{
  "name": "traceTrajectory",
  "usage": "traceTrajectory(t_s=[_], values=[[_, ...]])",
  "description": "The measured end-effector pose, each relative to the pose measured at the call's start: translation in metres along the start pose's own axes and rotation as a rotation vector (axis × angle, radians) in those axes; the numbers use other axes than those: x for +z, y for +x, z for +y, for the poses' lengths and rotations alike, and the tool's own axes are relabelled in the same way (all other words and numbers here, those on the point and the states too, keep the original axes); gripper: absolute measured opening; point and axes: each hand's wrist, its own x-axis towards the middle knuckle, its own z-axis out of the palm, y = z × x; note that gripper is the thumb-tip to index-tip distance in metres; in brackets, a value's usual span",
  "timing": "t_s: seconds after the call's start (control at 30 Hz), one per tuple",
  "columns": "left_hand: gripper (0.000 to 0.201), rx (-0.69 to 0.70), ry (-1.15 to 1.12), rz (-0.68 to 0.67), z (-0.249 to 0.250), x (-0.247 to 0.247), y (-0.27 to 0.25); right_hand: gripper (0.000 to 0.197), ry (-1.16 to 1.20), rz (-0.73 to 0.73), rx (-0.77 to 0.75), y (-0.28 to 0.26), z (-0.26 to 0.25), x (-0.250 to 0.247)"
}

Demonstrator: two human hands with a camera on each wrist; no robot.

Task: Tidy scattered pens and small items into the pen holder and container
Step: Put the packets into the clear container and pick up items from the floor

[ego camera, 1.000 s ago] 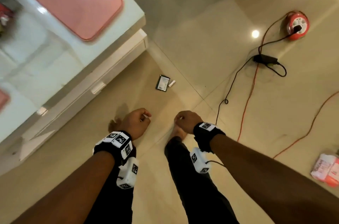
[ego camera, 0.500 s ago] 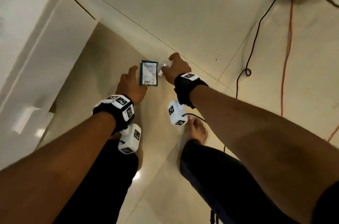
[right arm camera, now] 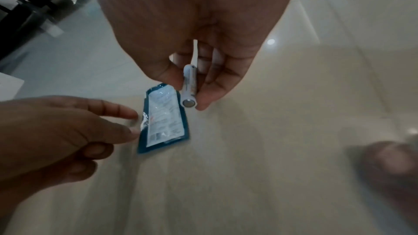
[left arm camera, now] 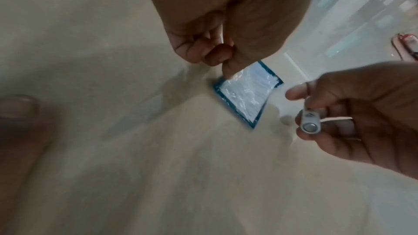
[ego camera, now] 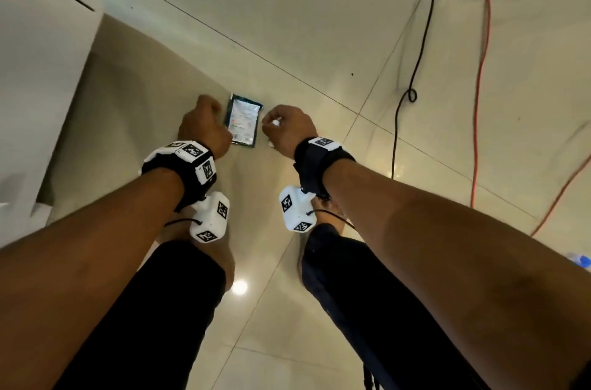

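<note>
A flat blue-edged packet (ego camera: 243,121) lies on the tiled floor between my hands. In the right wrist view, my left hand (right arm camera: 134,122) has its index finger and thumb curled against the left edge of the packet (right arm camera: 164,119). The left wrist view shows one left fingertip (left arm camera: 226,75) on the corner of the packet (left arm camera: 246,96). My right hand (ego camera: 275,122) hovers just right of the packet. It pinches a small white cylinder (right arm camera: 189,87) with a metal end between thumb and fingers. The cylinder (left arm camera: 309,122) is off the floor.
A black cable (ego camera: 415,70) and an orange cable (ego camera: 483,70) run across the floor to the right. White furniture (ego camera: 38,70) stands at the left. My legs (ego camera: 179,293) and a bare foot (right arm camera: 389,158) are close behind the hands.
Both hands have gone down to the floor. My right hand has picked up the white cylinder that lay beside the packet. My left hand has curled in against the packet's left edge.
</note>
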Motion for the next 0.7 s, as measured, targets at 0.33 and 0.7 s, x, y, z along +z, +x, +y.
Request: traceTrajectory(t_s=[0.33,0.7], values=[[0.055,0.068,-0.018,-0.123,-0.018,0.002,-0.039,0.03,0.022,-0.032,0.125,-0.039,0.003,-0.011],[0.046,-0.093,-0.333,-0.086,-0.018,0.04,-0.026,0.037,-0.11,-0.129,0.008,0.003,-0.005,0.028]])
